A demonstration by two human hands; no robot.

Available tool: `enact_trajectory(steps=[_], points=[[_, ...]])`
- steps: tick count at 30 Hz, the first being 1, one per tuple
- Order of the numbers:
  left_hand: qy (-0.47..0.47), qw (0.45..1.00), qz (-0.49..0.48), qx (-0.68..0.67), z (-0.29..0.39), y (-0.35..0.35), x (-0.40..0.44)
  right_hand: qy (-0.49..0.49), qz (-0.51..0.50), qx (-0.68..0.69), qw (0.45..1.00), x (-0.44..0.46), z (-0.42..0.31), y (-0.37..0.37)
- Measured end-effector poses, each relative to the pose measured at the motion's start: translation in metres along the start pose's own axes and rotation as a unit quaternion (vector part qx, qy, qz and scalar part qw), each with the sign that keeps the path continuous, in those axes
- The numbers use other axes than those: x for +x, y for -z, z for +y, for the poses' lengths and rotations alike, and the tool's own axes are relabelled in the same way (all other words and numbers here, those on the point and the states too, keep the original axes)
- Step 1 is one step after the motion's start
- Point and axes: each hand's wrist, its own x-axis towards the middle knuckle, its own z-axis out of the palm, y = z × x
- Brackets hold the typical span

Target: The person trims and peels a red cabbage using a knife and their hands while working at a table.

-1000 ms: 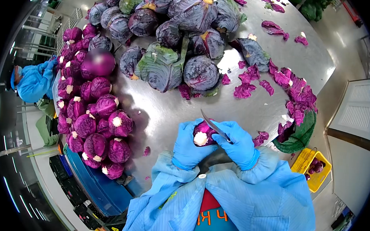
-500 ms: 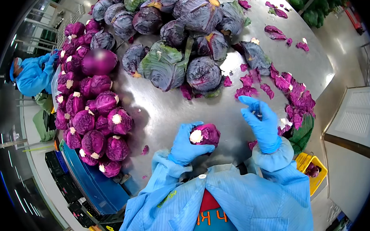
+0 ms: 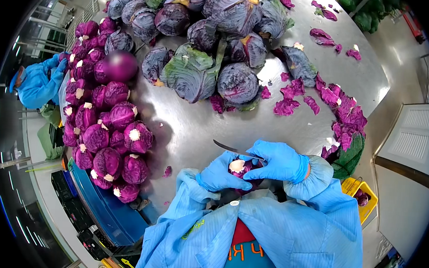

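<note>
A small trimmed red cabbage (image 3: 245, 170) with a pale cut stem end sits low in front of my chest. Wrapped around its left side is my left hand (image 3: 216, 175), in a blue glove. From the other side, my right hand (image 3: 282, 162) reaches over the cabbage, its thumb and fingers at the head. A knife (image 3: 227, 148) with a thin curved blade sticks out leftward from the right hand; its handle is hidden in the fingers. The blade passes just above the cabbage's stem end.
Trimmed red cabbages (image 3: 107, 162) are piled at the table's left. Untrimmed cabbages (image 3: 237, 83) with dark outer leaves lie at the back. Loose purple leaves (image 3: 348, 119) cover the right edge, near a yellow crate (image 3: 369, 200). A co-worker (image 3: 38, 83) in blue is at far left.
My right hand has come down and left from above the table to the cabbage, and the knife blade now shows. The left hand keeps hold of the cabbage, slightly lower.
</note>
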Motion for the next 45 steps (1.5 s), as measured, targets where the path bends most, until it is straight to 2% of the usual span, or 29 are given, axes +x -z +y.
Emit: enact_trajectory(steps=[4, 7, 10, 11, 12, 13, 14, 17, 20, 21, 24, 28, 31, 34, 37, 40, 42, 43, 45], points=[[0.03, 0.997, -0.057, -0.048, -0.001, 0.001, 0.0, -0.004, -0.05, -0.008, 0.999, 0.0, -0.003, 0.008], [-0.072, 0.99, -0.103, 0.065, -0.01, 0.009, 0.0, 0.016, -0.06, -0.015, 0.998, 0.0, -0.004, 0.009], [-0.067, 0.984, -0.165, 0.021, -0.011, 0.008, 0.007, 0.051, -0.075, -0.029, 0.996, 0.0, -0.009, 0.007], [-0.171, 0.954, -0.193, 0.151, -0.007, 0.01, 0.011, 0.064, -0.081, -0.036, 0.994, 0.0, -0.01, 0.006], [-0.147, 0.939, -0.193, 0.246, -0.066, 0.042, 0.011, 0.091, -0.105, -0.003, 0.99, 0.0, -0.008, 0.006], [-0.061, 0.972, -0.189, 0.126, -0.08, 0.039, 0.01, 0.118, -0.128, 0.032, 0.984, 0.0, -0.002, 0.006], [0.027, 0.983, -0.181, 0.004, -0.087, 0.035, 0.009, 0.145, -0.151, 0.066, 0.976, 0.001, 0.003, 0.003], [0.086, 0.972, -0.218, -0.02, -0.061, 0.023, 0.004, 0.172, -0.164, 0.119, 0.964, 0.002, 0.018, -0.011], [0.039, 0.964, -0.257, 0.054, -0.083, 0.031, 0.012, 0.163, -0.172, 0.107, 0.966, 0.0, 0.026, -0.012], [0.042, 0.964, -0.255, -0.056, -0.091, 0.027, 0.016, 0.159, -0.173, 0.097, 0.967, 0.0, 0.025, -0.012], [0.069, 0.952, -0.297, 0.005, -0.098, 0.032, 0.024, 0.155, -0.148, 0.093, 0.972, -0.001, 0.017, -0.01], [0.026, 0.928, -0.354, 0.117, -0.097, 0.04, 0.028, 0.163, -0.152, 0.071, 0.972, -0.002, 0.02, -0.008], [0.021, 0.949, -0.314, 0.015, -0.103, 0.033, 0.031, 0.161, -0.139, 0.098, 0.972, -0.005, 0.031, -0.013], [-0.072, 0.926, -0.364, 0.069, -0.112, 0.038, 0.033, 0.152, -0.134, 0.123, 0.971, -0.005, 0.04, -0.018], [-0.049, 0.947, -0.308, 0.073, -0.118, 0.038, 0.034, 0.154, -0.148, 0.127, 0.969, -0.005, 0.039, -0.015], [0.104, 0.938, -0.33, -0.038, -0.121, 0.035, 0.038, 0.186, -0.162, 0.128, 0.961, -0.004, 0.036, -0.013], [0.083, 0.945, -0.315, -0.037, -0.098, 0.025, 0.032, 0.185, -0.171, 0.11, 0.961, -0.004, 0.03, -0.007], [0.072, 0.948, -0.306, -0.037, -0.088, 0.02, 0.029, 0.18, -0.171, 0.143, 0.958, -0.003, 0.033, -0.009], [0.071, 0.938, -0.334, 0.053, -0.125, 0.038, 0.039, 0.168, -0.169, 0.208, 0.949, -0.004, 0.041, -0.016]])
